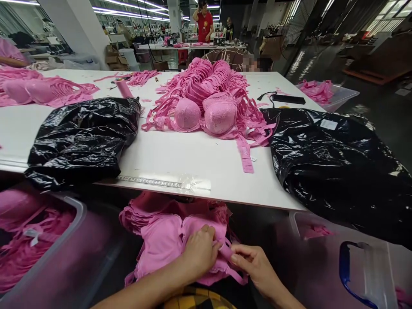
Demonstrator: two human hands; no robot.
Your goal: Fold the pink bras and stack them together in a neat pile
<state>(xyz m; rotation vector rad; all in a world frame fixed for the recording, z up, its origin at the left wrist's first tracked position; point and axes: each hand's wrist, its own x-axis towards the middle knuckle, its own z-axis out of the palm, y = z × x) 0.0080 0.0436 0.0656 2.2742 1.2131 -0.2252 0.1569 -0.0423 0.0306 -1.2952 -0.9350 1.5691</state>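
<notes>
A pink bra (162, 242) lies over my lap below the table edge, with more pink bras (135, 216) stacked behind it. My left hand (201, 249) is closed on the cup and side of this bra, its fingers curled in the fabric. Close to its right, my right hand (252, 262) pinches the bra's pink band between thumb and fingers. The band runs between the two hands, and a strap hangs below them. Part of the bra is covered by my left hand and forearm.
Nested pink bras (209, 86) form a long pile on the white table (154, 154). Black plastic bags (83, 141) lie at both sides. A measuring tape (151, 182) is fixed along the front edge. Plastic bins (80, 210) flank me. A person in red (204, 25) stands behind.
</notes>
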